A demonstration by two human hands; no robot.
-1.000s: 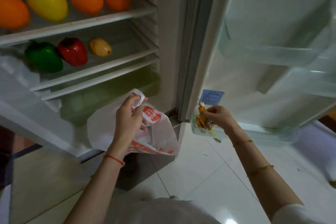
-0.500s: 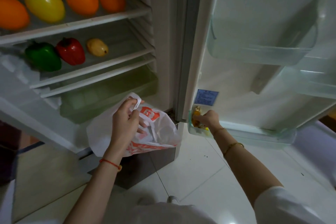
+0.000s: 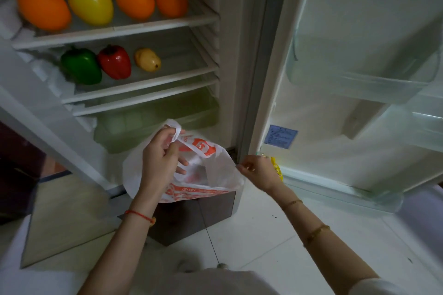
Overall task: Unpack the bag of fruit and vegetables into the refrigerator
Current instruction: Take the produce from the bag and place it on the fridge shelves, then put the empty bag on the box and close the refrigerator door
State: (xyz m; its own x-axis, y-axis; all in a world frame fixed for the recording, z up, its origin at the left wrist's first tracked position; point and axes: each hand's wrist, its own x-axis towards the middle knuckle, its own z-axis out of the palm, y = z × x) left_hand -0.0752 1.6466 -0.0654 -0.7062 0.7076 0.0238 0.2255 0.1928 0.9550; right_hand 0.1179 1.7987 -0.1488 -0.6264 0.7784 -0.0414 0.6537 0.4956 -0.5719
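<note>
A white plastic bag [image 3: 215, 175] with orange print hangs in front of the open refrigerator's crisper drawer [image 3: 155, 122]. My left hand [image 3: 160, 163] grips its handle from above. My right hand [image 3: 259, 171] is at the bag's right edge, and its fingertips pinch the plastic there. Behind that hand, a yellow fruit [image 3: 276, 167] with a label lies in the bottom door bin [image 3: 335, 189], partly hidden. On the top shelf [image 3: 119, 31] lie several orange fruits and a yellow one [image 3: 91, 3]. The shelf below holds a green pepper [image 3: 81, 66], a red pepper [image 3: 115, 62] and a small yellow fruit [image 3: 147, 60].
The refrigerator door [image 3: 347, 31] stands open on the right, with a clear upper bin [image 3: 359, 86]. A dark low box [image 3: 191, 218] sits on the white tiled floor under the bag. Frost lines the left inner wall.
My right hand has let go of the yellow fruit in the bottom door bin and moved left to the bag's edge. My left hand still holds the bag's handle.
</note>
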